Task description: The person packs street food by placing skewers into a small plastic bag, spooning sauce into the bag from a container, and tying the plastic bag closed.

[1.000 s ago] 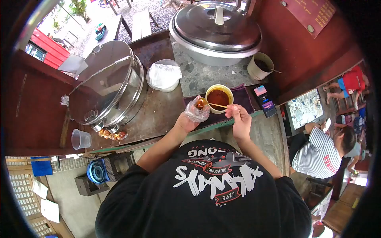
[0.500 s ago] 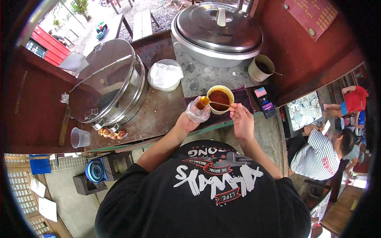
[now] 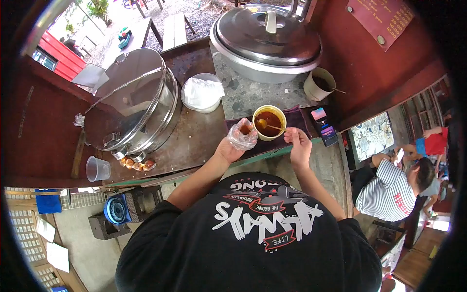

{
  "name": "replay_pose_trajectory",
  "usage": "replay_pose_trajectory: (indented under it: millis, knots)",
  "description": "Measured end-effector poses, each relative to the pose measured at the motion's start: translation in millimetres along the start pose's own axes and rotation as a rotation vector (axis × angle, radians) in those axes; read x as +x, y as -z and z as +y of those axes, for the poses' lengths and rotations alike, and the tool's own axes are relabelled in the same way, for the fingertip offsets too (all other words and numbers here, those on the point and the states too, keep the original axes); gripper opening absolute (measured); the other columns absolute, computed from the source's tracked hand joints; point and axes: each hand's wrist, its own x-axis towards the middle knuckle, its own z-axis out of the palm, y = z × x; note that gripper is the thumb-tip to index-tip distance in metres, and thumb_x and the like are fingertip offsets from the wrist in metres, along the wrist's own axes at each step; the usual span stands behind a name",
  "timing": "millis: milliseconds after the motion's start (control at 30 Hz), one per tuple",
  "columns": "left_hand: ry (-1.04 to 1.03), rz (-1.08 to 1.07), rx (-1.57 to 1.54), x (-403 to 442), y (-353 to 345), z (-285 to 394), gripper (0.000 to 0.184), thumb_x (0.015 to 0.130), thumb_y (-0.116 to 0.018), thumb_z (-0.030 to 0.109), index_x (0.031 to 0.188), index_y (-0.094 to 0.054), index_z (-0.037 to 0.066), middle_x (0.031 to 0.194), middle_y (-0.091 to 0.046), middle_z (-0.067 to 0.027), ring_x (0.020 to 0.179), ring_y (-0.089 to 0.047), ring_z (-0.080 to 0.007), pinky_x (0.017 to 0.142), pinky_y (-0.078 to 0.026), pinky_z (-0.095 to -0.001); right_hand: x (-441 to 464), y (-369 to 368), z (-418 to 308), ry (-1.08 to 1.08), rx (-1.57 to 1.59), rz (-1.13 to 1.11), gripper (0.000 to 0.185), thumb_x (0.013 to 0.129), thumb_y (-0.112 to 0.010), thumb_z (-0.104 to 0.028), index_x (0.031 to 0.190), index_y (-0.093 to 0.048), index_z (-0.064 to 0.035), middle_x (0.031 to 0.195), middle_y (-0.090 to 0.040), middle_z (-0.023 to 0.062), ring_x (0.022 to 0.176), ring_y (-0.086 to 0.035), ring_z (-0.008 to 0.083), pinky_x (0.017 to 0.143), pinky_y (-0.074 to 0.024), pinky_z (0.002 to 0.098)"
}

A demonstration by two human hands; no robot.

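My left hand (image 3: 227,150) is closed round a small clear plastic bag (image 3: 243,139), its mouth upward and some reddish-brown sauce inside. Just right of it stands a pale tub (image 3: 269,137) of the same sauce (image 3: 273,119). The fingertips of my right hand (image 3: 299,146) pinch the handle of a spoon (image 3: 274,127), whose bowl is over the sauce inside the tub. The tub rests on a dark cloth (image 3: 302,117). The bag is beside the tub's left rim; whether they touch I cannot tell.
A phone (image 3: 324,127) and a second tub (image 3: 314,89) with a utensil stand to the right. Behind are a large lidded pot (image 3: 262,70) and a bag-covered container (image 3: 202,95). Leftward, a round steel-rimmed case (image 3: 131,97), tied sauce bags (image 3: 137,164) and a plastic cup (image 3: 98,169).
The spoon's bowl has moved right, from the bag's mouth into the tub. My right hand has shifted only slightly; my left hand still holds the bag in about the same place.
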Motion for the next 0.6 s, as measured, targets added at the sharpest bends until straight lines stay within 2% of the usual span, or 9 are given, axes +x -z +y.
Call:
replay_pose_trajectory:
  millis: [67, 267, 400, 500, 600]
  knots:
    - [-0.005, 0.014, -0.005, -2, -1, -1, 0.025, 0.095, -0.056, 0.032, 0.091, -0.059, 0.008, 0.087, -0.060, -0.0053, 0.089, -0.062, -0.0206, 0.076, -0.051, -0.0351, -2, -1, 4, -0.019, -0.002, -0.034, 0.031, 0.100, -0.049, -0.023, 0.099, -0.066, 0.0029, 0.082, -0.065, 0.0062, 0.071, -0.057, 0.0111, 0.070, -0.0474, 0.0253]
    - [0.014, 0.035, -0.037, 0, 6, -1, 0.023, 0.095, -0.056, 0.031, 0.095, -0.060, 0.008, 0.091, -0.061, -0.0046, 0.092, -0.062, -0.0221, 0.078, -0.052, -0.0369, -2, 2, 6, -0.211, 0.347, 0.087, 0.028, 0.098, -0.053, -0.023, 0.099, -0.064, 0.0023, 0.082, -0.065, 0.0069, 0.071, -0.058, 0.0118, 0.070, -0.0484, 0.0250]
    - [0.009, -0.007, -0.037, 1, 11, -1, 0.023, 0.095, -0.056, 0.030, 0.097, -0.061, 0.008, 0.094, -0.061, -0.0042, 0.093, -0.062, -0.0233, 0.079, -0.052, -0.0380, -2, 7, 7, -0.225, 0.395, 0.096, 0.027, 0.098, -0.054, -0.023, 0.099, -0.063, 0.0029, 0.083, -0.065, 0.0073, 0.072, -0.058, 0.0120, 0.070, -0.0490, 0.0248]
    - [0.009, -0.107, -0.097, 5, 29, -3, 0.027, 0.093, -0.054, 0.024, 0.117, -0.063, 0.015, 0.110, -0.062, -0.0047, 0.101, -0.061, -0.0275, 0.081, -0.051, -0.0410, -1, 10, 11, -0.215, 0.396, 0.100, 0.027, 0.098, -0.054, -0.022, 0.100, -0.063, 0.0035, 0.084, -0.065, 0.0075, 0.072, -0.059, 0.0120, 0.070, -0.0492, 0.0246]
    - [0.026, -0.115, -0.114, 6, 35, -3, 0.028, 0.093, -0.055, 0.024, 0.119, -0.063, 0.015, 0.112, -0.061, -0.0047, 0.102, -0.061, -0.0277, 0.081, -0.051, -0.0413, -1, 11, 12, -0.198, 0.412, 0.105, 0.027, 0.098, -0.054, -0.022, 0.100, -0.063, 0.0037, 0.085, -0.065, 0.0079, 0.073, -0.059, 0.0122, 0.071, -0.0495, 0.0245]
